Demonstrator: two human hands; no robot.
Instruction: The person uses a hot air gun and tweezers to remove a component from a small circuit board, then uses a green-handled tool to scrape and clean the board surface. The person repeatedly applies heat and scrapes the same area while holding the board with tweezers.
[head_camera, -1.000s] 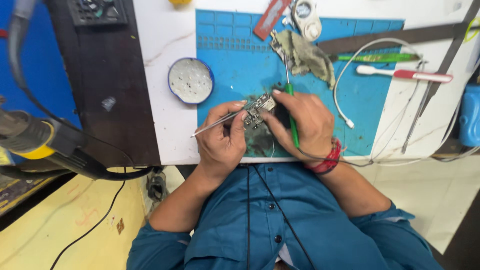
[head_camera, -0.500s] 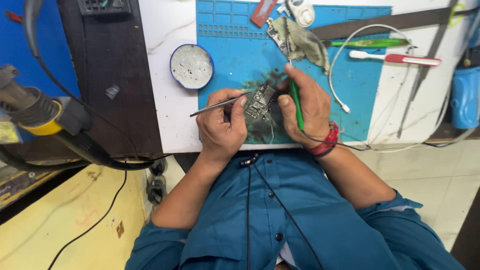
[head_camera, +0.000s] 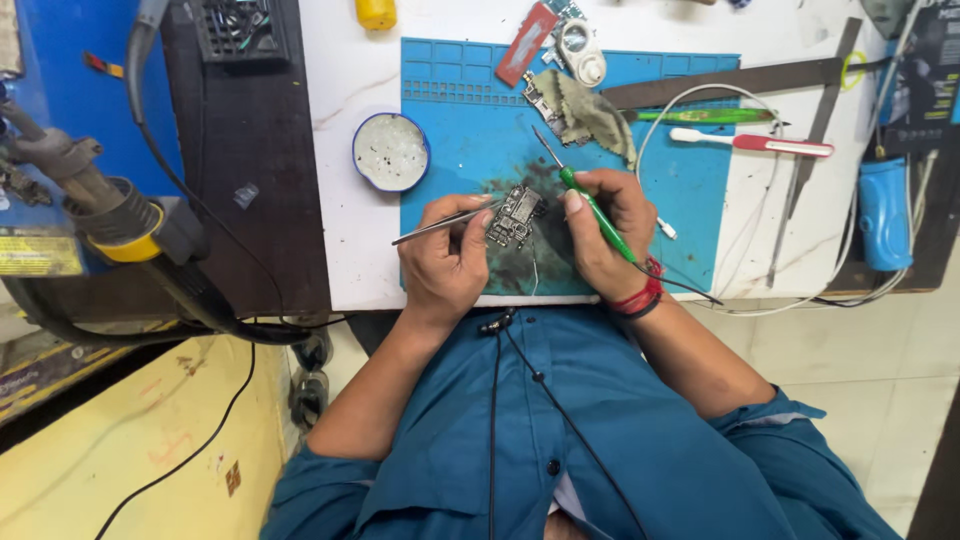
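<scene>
A small dark circuit board lies on a blue work mat, pinched between my two hands. My left hand grips metal tweezers that stick out to the left, and its fingertips touch the board's left edge. My right hand holds a green-handled soldering iron with its metal tip pointing up and away from the board, while the thumb rests against the board's right side. A red band circles the right wrist.
A round tin of whitish paste sits left of the mat. A stained cloth, phone parts, a green tool, a red-and-white brush and a white cable lie beyond. A hot-air nozzle hangs left.
The view has shifted, so the bench sits lower in frame. The soldering iron's tip has lifted off the board and points away. Both hands stay on the board.
</scene>
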